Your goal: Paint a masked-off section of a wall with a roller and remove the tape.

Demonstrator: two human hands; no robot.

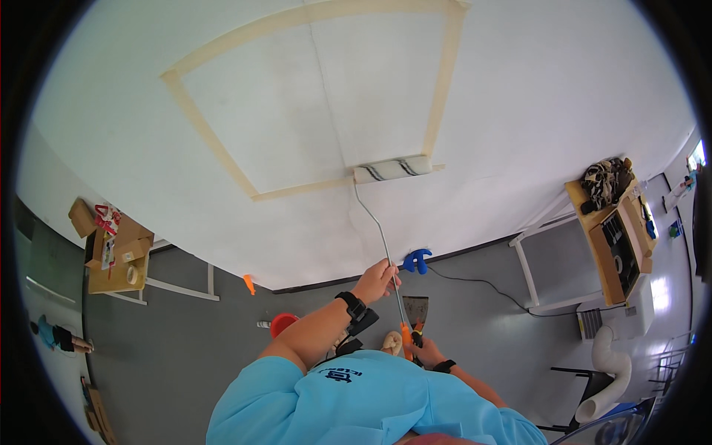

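A paint roller [393, 170] with a white, dark-striped sleeve rests against the white wall, at the lower right corner of a masking tape frame [300, 188]. Its bent metal rod runs down toward me. My left hand [377, 282], wearing a black wristband, is closed around that rod. Lower down, beside the roller's orange handle, my right hand [426, 353] is closed on the dark handle of a putty knife [415, 310], whose wide blade points toward the wall. Whether the right fingers also wrap the orange handle, I cannot tell.
Blue, finger-shaped object [417, 261] at the wall's foot, with a dark cable [482, 280] trailing right. A red bucket [283, 324] stands left of my feet. Tables with cardboard boxes [133, 241] flank both sides. A white hose [612, 363] lies right; another person [63, 337] is far left.
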